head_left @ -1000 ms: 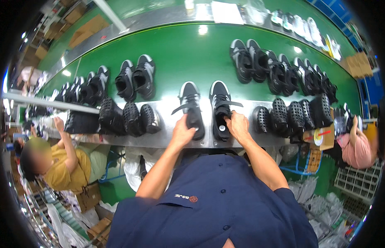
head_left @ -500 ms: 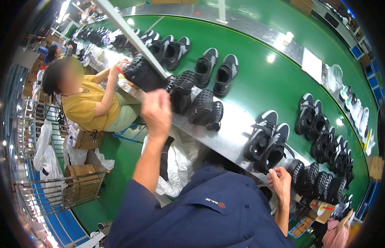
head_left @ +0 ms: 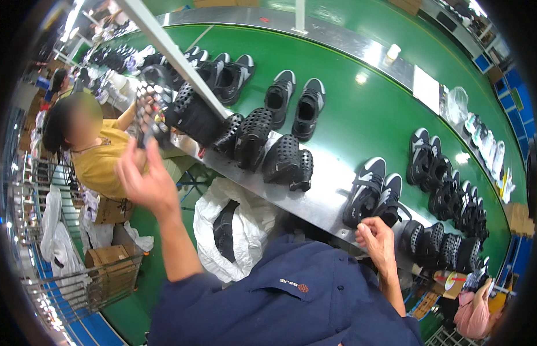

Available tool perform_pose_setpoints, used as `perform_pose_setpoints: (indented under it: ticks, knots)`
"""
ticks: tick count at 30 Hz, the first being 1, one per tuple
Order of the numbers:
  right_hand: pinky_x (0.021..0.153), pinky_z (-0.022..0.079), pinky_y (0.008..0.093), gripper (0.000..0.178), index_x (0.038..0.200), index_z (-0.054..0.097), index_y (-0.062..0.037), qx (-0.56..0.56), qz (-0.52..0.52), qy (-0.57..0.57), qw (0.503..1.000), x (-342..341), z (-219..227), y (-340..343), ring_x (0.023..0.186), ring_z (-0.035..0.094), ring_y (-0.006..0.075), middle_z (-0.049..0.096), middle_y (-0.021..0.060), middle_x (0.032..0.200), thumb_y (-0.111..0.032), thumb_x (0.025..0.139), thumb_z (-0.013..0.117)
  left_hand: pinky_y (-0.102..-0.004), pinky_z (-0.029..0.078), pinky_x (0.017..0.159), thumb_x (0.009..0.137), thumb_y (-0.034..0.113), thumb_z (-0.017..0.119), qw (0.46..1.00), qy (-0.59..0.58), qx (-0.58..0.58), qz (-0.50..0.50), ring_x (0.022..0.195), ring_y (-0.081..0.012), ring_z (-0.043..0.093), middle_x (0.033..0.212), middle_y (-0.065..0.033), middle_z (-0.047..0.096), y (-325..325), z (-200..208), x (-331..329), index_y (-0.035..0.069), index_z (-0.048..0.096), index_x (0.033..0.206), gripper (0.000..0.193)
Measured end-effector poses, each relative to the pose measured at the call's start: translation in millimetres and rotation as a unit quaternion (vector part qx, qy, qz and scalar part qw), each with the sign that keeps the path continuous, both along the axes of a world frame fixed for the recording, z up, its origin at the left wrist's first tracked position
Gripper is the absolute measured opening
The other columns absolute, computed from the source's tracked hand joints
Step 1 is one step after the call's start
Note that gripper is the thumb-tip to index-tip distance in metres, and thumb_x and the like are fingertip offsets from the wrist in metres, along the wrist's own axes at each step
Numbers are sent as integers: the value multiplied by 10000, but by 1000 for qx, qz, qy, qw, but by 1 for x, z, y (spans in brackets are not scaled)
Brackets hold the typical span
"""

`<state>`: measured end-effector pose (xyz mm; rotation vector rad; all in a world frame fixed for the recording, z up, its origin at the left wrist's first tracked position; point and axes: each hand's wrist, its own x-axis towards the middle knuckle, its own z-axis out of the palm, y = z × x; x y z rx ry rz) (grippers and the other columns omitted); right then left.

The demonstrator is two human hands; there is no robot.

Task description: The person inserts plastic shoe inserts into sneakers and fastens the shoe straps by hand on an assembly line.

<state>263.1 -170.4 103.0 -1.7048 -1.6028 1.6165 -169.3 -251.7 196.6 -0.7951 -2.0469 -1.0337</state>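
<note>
Black perforated piece at upper left, and a pair of black-and-grey shoes right of centre, with the wearer's hands beside them. The perforated piece is dark, pierced by rows of round holes through which lighter tones show, and blurred in outline; it stands roughly on end, its lower end just above the fingers of the left hand. These fingers are apart and point upward, the thumb side turned toward the frame's middle; whether the fingertips touch the piece cannot be told. A co-worker's hand lies at its left side, its grip unclear. The shoes stand upright, side by side, on the bench's metal strip, with pale grey toe caps toward the top of the frame, dark uppers and black straps, that of the right-hand shoe jutting out sideways. The right hand, lower right, is at the heel end of the pair, its fingers curled with the thumb close to them; whether they pinch anything cannot be told. Further perforated pieces line the strip left of centre, and other black shoes stand on the green bench top.
</note>
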Motion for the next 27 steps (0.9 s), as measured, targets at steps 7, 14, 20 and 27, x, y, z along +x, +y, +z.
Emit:
perform_pose_setpoints:
  ticks: [7,14,20,27]
  knots:
    - [746,550,281,441,1267,547,19,-245,-105,427,864,-40,-4,9,887,664,147,680,93,1095,-326,1003,625,-415,491,828,735,200,835,843,-2,-111,-527,950,-283,606,1040,-100,646,24,-89,229,33,675,1031,376]
    - [643,531,290,461,1163,597,-5,-289,20,225,930,32,9,13,829,652,136,677,67,965,-330,871,744,-389,462,1000,829,208,751,685,-403,-133,-592,1183,-276,558,1232,-154,612,83,-99,272,19,579,1301,536]
    - [780,515,508,657,1121,598,33,115,168,-199,959,42,50,-6,865,683,438,695,246,868,-558,850,688,-311,509,834,839,37,666,562,-631,-137,-517,883,-197,644,950,-84,674,94,-158,285,23,705,960,128]
    - [683,527,511,458,852,587,81,166,166,-218,947,73,25,-14,731,663,456,639,285,704,-358,848,715,-415,515,785,827,111,739,765,-186,-242,-567,900,-322,647,980,-172,643,107,-183,279,22,674,1034,234]
